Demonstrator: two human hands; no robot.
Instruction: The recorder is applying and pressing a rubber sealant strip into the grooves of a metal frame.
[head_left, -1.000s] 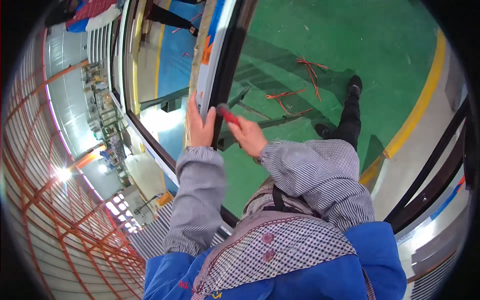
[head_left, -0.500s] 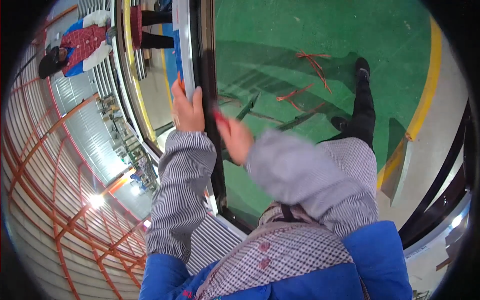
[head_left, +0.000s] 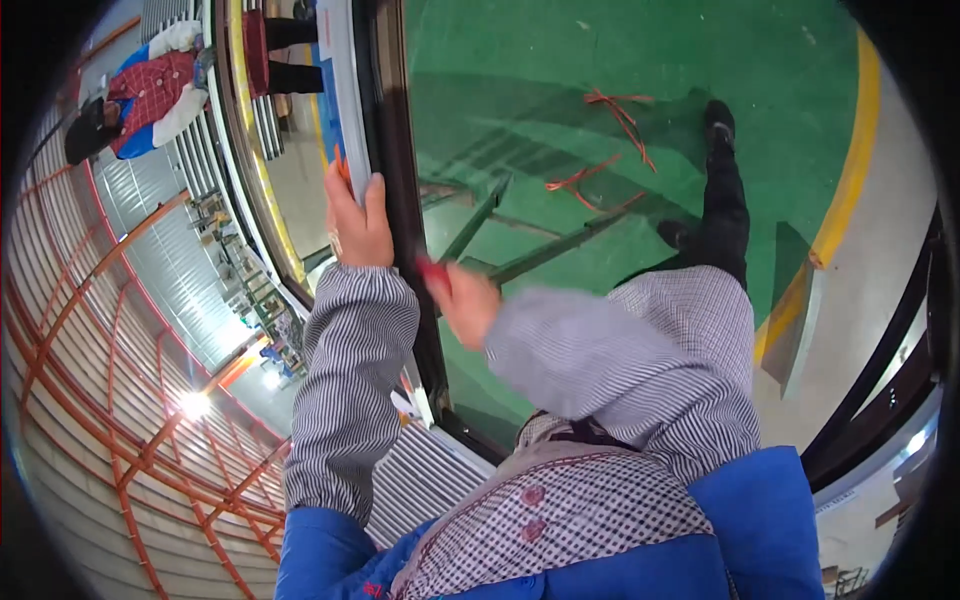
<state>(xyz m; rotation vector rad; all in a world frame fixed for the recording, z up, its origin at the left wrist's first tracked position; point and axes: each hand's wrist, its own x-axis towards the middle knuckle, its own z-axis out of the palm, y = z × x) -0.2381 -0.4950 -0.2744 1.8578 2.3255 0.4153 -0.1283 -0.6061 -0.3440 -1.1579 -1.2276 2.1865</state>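
A long dark frame (head_left: 391, 130) with a pale grey strip (head_left: 345, 100) along its left side runs from the top of the view down past my hands. My left hand (head_left: 361, 228) is closed on this edge, thumb against the pale strip and fingers round its far side. A small orange piece (head_left: 341, 163) sticks up by those fingers; its kind cannot be made out. My right hand (head_left: 470, 308) is closed round a red-handled tool (head_left: 433, 274) just right of the dark frame. Motion blurs the tool's tip, so contact with the frame cannot be told.
Orange-red straps (head_left: 625, 125) lie on the green floor (head_left: 520, 60), beside dark metal bars (head_left: 560, 245) of a stand. Another person (head_left: 150, 95) in a red checked apron stands at upper left beyond a yellow-edged frame (head_left: 262, 170). Ribbed grey profiles (head_left: 425, 485) are stacked below my left forearm.
The frame and my left hand sit slightly farther left in the picture. My right hand, with the red-handled tool, has moved slightly down along the frame. Both hands keep their grip.
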